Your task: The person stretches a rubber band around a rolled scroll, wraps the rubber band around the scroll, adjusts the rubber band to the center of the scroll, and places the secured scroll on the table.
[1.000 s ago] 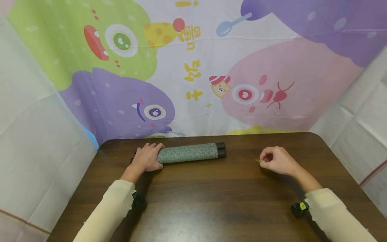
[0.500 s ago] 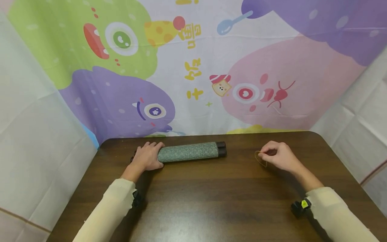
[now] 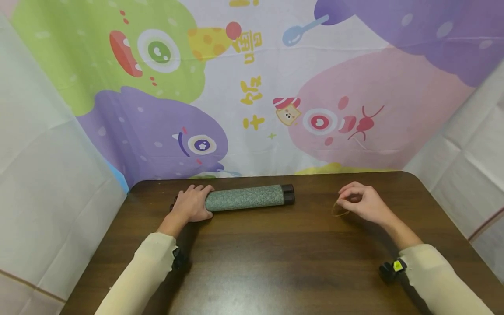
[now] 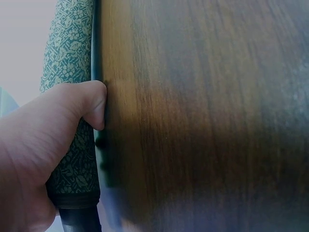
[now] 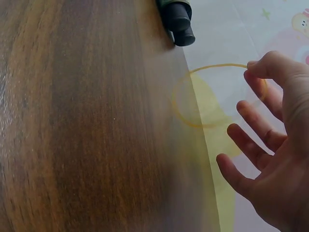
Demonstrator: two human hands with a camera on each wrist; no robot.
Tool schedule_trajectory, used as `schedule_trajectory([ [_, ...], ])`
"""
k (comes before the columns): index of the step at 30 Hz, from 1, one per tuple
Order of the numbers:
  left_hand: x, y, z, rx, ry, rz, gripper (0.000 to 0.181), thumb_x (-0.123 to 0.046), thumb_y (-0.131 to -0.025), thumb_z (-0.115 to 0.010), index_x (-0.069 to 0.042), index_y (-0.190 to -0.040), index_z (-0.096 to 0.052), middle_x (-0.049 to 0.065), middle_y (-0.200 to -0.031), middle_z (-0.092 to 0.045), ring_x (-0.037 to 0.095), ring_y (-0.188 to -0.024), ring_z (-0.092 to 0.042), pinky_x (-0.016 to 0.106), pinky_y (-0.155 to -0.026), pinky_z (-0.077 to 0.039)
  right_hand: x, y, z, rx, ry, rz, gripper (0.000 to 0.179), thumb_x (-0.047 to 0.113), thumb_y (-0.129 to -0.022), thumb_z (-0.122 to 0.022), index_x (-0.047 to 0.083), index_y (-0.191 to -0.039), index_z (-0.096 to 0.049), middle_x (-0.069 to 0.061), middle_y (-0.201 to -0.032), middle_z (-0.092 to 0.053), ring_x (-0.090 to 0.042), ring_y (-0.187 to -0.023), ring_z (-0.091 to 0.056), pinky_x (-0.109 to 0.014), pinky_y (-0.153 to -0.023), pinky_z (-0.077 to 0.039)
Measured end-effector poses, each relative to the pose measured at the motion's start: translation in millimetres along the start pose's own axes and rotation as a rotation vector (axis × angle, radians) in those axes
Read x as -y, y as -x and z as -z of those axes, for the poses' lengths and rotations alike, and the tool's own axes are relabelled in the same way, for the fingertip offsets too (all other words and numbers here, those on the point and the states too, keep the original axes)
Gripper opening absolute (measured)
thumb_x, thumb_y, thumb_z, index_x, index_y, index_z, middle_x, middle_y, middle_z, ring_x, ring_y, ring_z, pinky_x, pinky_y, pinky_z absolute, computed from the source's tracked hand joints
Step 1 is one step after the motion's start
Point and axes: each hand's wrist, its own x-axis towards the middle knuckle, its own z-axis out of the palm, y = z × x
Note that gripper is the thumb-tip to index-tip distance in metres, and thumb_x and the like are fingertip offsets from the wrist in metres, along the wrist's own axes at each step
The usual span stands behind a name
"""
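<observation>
A rolled scroll covered in green floral cloth, with black knobs at its ends, lies near the table's back edge. My left hand grips it close to its left end. In the left wrist view the thumb bends over the patterned roll. Off to the right, my right hand pinches a thin yellow-brown rubber band between thumb and index finger. The band hangs as an open loop, apart from the scroll, and the other fingers of that hand are spread in the right wrist view.
The brown wooden table has a rounded far corner at the right. A cartoon-printed cloth hangs right behind its back edge. White tiled-looking panels stand at both sides.
My right hand has lifted slightly, and the rubber band has swung from a bunched shape into an open loop below the fingertips. The left hand and the scroll have stayed in place.
</observation>
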Motion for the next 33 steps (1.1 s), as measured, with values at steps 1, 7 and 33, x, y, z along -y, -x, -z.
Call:
schedule_trajectory([
  [1,-0.1,0.2,-0.1,-0.001,0.001,0.001,0.080,-0.039,-0.088,-0.087,-0.018,-0.159,-0.056,0.021,-0.160,-0.064,0.048,-0.148,-0.057,0.079,-0.117,-0.046,-0.1,-0.3,-0.5,-0.004,0.005,0.004,0.007,0.002,-0.092,-0.087,0.007,-0.090,-0.083,-0.018,-0.110,-0.076,0.015,-0.097,-0.061,-0.019,-0.082,-0.061],
  [7,-1.0,1.4,-0.8,-0.005,0.007,0.001,0.081,-0.039,-0.088,-0.088,-0.017,-0.159,-0.056,0.021,-0.161,-0.064,0.049,-0.149,-0.057,0.080,-0.117,-0.046,-2.4,0.2,-3.5,-0.046,0.030,0.042,0.009,0.001,-0.089,-0.089,0.008,-0.088,-0.083,-0.010,-0.100,-0.078,0.011,-0.090,-0.062,-0.018,-0.077,-0.056],
  [33,5.8,5.8,-2.5,-0.099,-0.041,-0.043,0.079,-0.044,-0.082,-0.090,-0.018,-0.152,-0.061,0.021,-0.152,-0.071,0.048,-0.139,-0.066,0.071,-0.106,-0.058,2.9,-1.7,-5.3,-0.173,0.066,0.100,0.015,0.001,-0.089,-0.091,0.014,-0.087,-0.083,-0.008,-0.098,-0.079,0.017,-0.095,-0.060,-0.014,-0.081,-0.054],
])
